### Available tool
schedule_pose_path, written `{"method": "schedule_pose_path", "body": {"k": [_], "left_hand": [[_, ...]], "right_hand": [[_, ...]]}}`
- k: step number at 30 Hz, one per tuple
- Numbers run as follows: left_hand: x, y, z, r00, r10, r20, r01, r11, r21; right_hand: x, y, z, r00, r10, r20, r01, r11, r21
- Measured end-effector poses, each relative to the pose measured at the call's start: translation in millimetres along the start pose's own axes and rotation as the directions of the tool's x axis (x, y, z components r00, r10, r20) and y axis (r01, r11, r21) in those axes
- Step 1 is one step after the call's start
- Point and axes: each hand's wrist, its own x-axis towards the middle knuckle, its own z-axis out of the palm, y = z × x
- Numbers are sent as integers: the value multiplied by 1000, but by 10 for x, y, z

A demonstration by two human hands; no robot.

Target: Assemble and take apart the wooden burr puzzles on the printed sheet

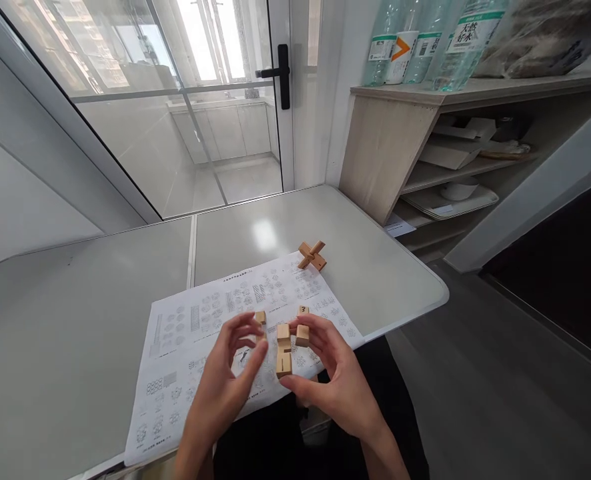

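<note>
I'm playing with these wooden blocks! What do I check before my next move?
1. Right hand has a grip on the notched block: ok, thumb at its near end, fingers at its far end.
2. Left hand is off the block behind its fingertips: cannot tell, the fingers hide any contact.
3. Printed sheet is on the table: ok.
4. All its drawings are uncovered: not ok, hands and blocks hide some.
5. Crossed wooden piece is clear of both hands: ok, it's by the sheet's far right corner.
</note>
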Motion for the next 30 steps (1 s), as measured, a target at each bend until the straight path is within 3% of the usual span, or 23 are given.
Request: {"method": "schedule_pose_path", "body": {"k": [3,5,8,12,15,19,23,28,30], "left_hand": [[-10,34,-52,980,-131,150,139,989,-46],[-28,90,-24,953,-163,256,187,980,-72],[-53,177,43,923,-196,330,260,952,-162],[-64,211,51,931,-222,290,299,919,-257],[-62,192,14,958,-212,192,261,922,-286],[-64,167,10,970,-206,125,236,920,-314],[-78,150,39,968,-189,164,234,916,-325],[-95,179,53,965,-163,204,224,919,-326],[-102,199,53,962,-155,223,225,914,-338]], "right_hand": [[-1,-1,-5,998,-36,-46,32,995,-97],[-5,-14,5,996,-72,-54,60,978,-200],[-16,-44,23,989,-147,-3,137,929,-343],[-31,-75,25,972,-232,46,229,881,-414],[-52,-97,12,963,-261,-61,216,891,-399],[-101,-130,-5,959,-174,-224,126,969,-213],[-126,-138,-1,962,-117,-245,109,993,-47],[-103,-131,41,961,-162,-224,140,984,-113],[-98,-136,68,974,-125,-188,106,988,-109]]}}
